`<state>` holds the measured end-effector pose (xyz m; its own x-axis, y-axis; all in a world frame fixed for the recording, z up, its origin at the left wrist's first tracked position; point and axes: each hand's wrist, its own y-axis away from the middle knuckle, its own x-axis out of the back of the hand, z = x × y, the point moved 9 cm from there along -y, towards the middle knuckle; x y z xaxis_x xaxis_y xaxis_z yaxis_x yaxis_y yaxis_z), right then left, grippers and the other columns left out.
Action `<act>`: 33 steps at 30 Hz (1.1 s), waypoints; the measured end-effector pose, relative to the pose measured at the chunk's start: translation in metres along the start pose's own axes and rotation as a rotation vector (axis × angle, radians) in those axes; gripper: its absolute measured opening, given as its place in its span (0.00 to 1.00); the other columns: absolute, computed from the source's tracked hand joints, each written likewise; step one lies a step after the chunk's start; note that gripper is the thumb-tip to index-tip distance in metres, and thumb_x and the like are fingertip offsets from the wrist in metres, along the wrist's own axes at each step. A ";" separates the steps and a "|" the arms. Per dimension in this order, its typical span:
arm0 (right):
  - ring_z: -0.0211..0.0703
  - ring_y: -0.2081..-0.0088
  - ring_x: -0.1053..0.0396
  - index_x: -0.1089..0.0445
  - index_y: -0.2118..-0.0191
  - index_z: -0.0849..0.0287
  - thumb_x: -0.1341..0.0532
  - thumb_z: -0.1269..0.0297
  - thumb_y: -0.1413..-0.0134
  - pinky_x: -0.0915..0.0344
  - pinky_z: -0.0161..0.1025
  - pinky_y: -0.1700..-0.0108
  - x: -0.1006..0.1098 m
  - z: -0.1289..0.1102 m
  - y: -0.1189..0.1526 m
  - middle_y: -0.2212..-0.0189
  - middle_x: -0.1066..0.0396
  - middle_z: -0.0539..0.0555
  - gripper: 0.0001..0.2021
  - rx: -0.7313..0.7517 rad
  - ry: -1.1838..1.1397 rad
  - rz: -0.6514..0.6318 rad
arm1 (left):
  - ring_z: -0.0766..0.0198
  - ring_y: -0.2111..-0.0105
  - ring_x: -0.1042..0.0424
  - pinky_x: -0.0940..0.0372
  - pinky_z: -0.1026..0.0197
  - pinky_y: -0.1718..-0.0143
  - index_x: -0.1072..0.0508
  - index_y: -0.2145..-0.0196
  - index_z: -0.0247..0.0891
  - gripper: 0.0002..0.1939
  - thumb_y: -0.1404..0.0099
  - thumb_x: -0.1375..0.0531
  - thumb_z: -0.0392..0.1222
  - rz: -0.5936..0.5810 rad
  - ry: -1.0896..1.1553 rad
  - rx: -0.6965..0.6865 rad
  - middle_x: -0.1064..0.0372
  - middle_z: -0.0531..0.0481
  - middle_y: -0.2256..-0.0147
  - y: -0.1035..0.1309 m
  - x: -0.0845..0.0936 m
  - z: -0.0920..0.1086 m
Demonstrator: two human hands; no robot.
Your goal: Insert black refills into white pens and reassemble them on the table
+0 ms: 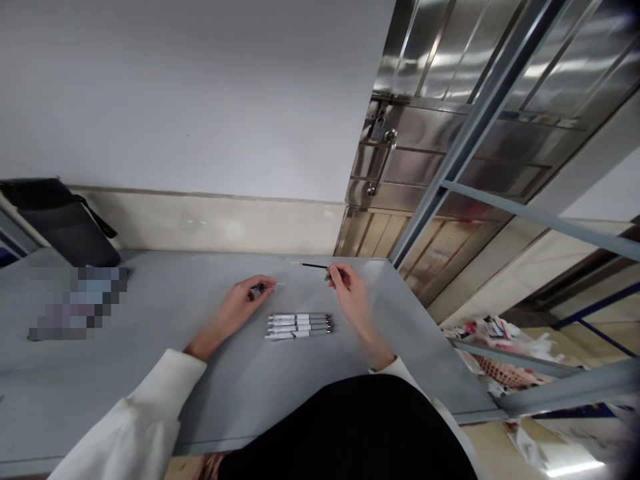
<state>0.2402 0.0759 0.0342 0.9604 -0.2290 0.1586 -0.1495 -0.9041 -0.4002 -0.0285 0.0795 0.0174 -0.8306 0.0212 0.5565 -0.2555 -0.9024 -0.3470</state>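
Several white and silver pens (299, 325) lie side by side on the grey table (240, 400), just below and between my hands. My left hand (245, 301) is closed in a pinch on a small dark piece with a thin pale tip, its exact kind unclear. Pinched in my right hand (347, 288) is a thin black pen refill (315, 266), pointing left with a clear end. A short dark piece also shows at my right fingertips, partly hidden by them. The two hands are apart.
At the back left a dark bottle (75, 227) with a strap leans near the wall, beside a blurred flat item (83, 303). A grey metal frame (465, 147) rises at the table's right edge. Beyond it are a metal door and a basket with plastic bags (510, 370).
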 end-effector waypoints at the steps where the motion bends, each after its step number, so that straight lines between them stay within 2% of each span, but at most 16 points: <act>1: 0.47 0.67 0.28 0.27 0.60 0.54 0.41 0.42 0.34 0.33 0.44 0.60 0.000 0.000 0.000 0.66 0.24 0.55 0.19 -0.002 -0.007 0.001 | 0.57 0.59 0.22 0.33 0.60 0.66 0.20 0.52 0.45 0.13 0.28 0.40 0.51 0.002 0.000 0.001 0.19 0.50 0.57 0.000 0.000 0.000; 12: 0.46 0.67 0.28 0.26 0.66 0.54 0.38 0.40 0.38 0.30 0.44 0.60 0.001 0.003 -0.002 0.70 0.25 0.54 0.21 -0.053 -0.087 0.004 | 0.56 0.60 0.22 0.32 0.59 0.66 0.21 0.52 0.45 0.14 0.28 0.41 0.52 -0.006 -0.014 0.001 0.19 0.49 0.57 0.000 -0.001 0.000; 22: 0.47 0.68 0.28 0.28 0.71 0.54 0.42 0.37 0.37 0.29 0.45 0.61 0.001 -0.005 0.000 0.72 0.26 0.54 0.25 -0.058 -0.055 -0.001 | 0.56 0.58 0.21 0.32 0.59 0.66 0.20 0.53 0.45 0.13 0.28 0.40 0.51 -0.006 -0.024 0.002 0.18 0.48 0.57 0.000 0.001 0.002; 33: 0.46 0.70 0.30 0.30 0.73 0.54 0.43 0.40 0.35 0.31 0.44 0.63 0.004 -0.005 0.001 0.74 0.29 0.53 0.24 -0.078 -0.072 0.007 | 0.56 0.58 0.22 0.32 0.60 0.67 0.20 0.52 0.45 0.15 0.28 0.41 0.53 -0.004 -0.031 0.014 0.19 0.48 0.56 0.000 0.001 -0.003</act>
<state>0.2423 0.0723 0.0392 0.9733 -0.2117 0.0892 -0.1718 -0.9286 -0.3290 -0.0308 0.0807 0.0157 -0.8139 0.0113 0.5810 -0.2513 -0.9083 -0.3344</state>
